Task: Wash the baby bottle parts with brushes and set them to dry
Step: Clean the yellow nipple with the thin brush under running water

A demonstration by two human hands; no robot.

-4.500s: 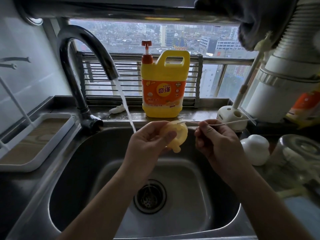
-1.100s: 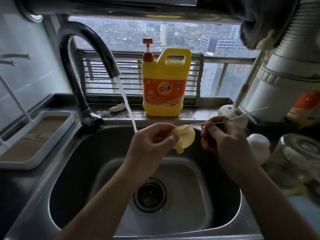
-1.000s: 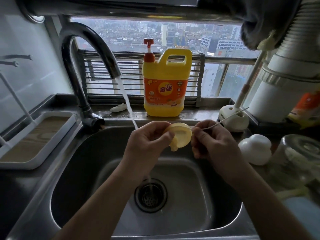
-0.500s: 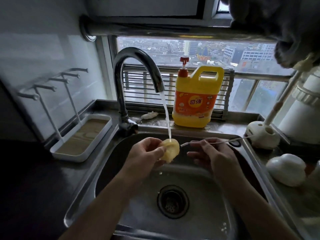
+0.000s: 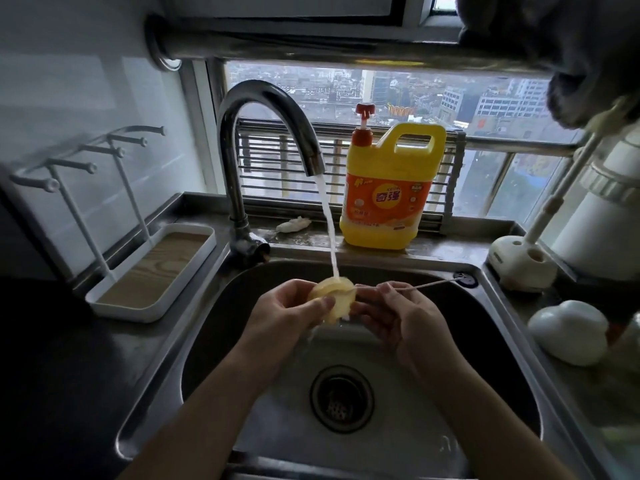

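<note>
under running water, the left hand (image 5: 287, 315) is pinching a yellow bottle part (image 5: 333, 299) while the right hand (image 5: 398, 311) is pinching, apparently, a thin brush (image 5: 429, 285) beside it; next, rinsing thoroughly.

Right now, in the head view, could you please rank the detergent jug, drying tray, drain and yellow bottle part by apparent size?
1. detergent jug
2. drying tray
3. drain
4. yellow bottle part, partly hidden by the left hand

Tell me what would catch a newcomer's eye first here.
The yellow jug on the ledge behind the sink stands out brightest. Below it, water from the tap falls onto a yellow part held over the sink by the left hand, while the right hand pinches a thin brush.
</note>
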